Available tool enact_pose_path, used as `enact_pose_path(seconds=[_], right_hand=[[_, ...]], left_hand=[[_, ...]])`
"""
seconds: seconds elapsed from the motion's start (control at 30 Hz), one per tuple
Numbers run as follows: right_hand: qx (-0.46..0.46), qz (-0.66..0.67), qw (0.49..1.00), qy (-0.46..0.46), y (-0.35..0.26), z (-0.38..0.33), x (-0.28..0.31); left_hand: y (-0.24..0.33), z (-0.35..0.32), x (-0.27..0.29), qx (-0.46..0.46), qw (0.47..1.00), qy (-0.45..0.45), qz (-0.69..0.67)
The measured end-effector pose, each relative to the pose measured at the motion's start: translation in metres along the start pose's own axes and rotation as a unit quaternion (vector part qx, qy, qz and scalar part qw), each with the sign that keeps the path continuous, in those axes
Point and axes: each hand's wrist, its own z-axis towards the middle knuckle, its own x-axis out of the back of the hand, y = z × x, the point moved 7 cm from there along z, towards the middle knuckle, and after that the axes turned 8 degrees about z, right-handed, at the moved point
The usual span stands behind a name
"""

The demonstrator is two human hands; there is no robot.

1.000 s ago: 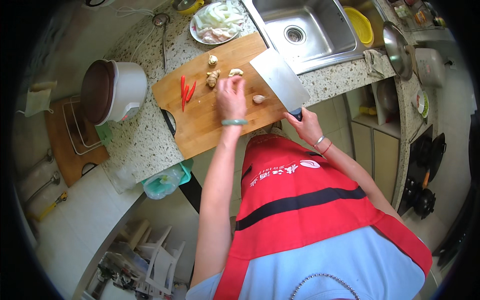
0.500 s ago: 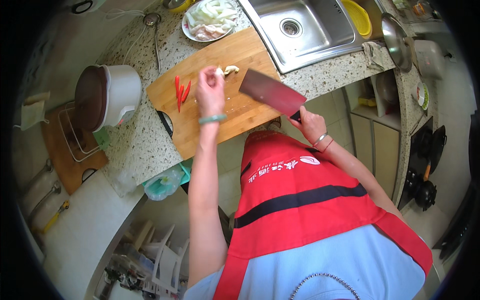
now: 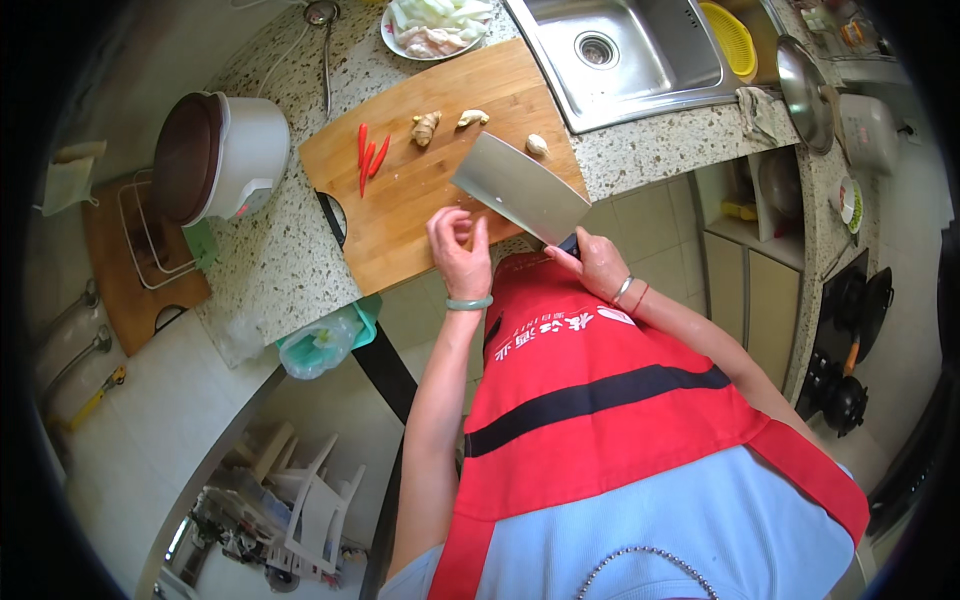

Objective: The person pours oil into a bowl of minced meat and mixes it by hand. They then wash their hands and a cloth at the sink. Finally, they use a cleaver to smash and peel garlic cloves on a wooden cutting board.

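Observation:
My right hand (image 3: 598,264) is closed round the dark handle of a cleaver (image 3: 522,186). Its broad blade slants up and left over the near right part of a wooden cutting board (image 3: 390,235). By the board's near edge is my left hand (image 3: 459,252), fingers loosely curved, thumb apart and nothing seen between them. Several red chillies (image 3: 371,158) lie at the board's left. A knobbly piece of ginger (image 3: 425,128) and a smaller pale ginger piece (image 3: 472,118) rest farther back. Beyond the blade, to the right, sits a whitish garlic clove (image 3: 537,145).
A plate (image 3: 398,45) of pale sliced food stands behind the board, with a steel sink (image 3: 640,85) at the back right. A rice cooker (image 3: 250,150) occupies the left counter. A plastic bag (image 3: 320,345) hangs at the counter's front edge.
My left hand has drawn back toward me from over the board, uncovering the knobbly ginger. The cleaver has shifted slightly left and nearer, its blade turned paler; the garlic clove now shows.

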Motion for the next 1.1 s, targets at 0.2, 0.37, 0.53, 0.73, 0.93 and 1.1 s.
enact_pose_path(seconds=[0.2,0.37,0.53,0.73,0.93,1.1], right_hand=[[-0.021,-0.111,0.993,-0.039,0.007,0.004,-0.025],[-0.025,-0.036,0.998,-0.052,-0.005,-0.001,-0.015],[-0.029,-0.068,0.996,-0.052,0.012,0.005,-0.018],[-0.047,-0.148,0.986,-0.062,0.024,0.003,-0.020],[-0.035,0.066,0.997,-0.024,-0.021,0.010,0.041],[-0.069,-0.096,0.993,-0.002,0.019,0.083,0.076]], left_hand=[[-0.016,-0.010,0.015,0.029,0.998,0.055,0.029],[-0.025,-0.016,0.015,0.074,0.995,0.074,-0.007],[-0.026,-0.013,0.012,0.078,0.994,0.069,-0.012],[-0.029,-0.018,0.011,0.087,0.994,0.060,-0.025],[-0.019,-0.012,0.006,0.049,0.997,0.055,0.001],[0.006,0.000,-0.017,0.002,0.999,-0.032,0.002]])
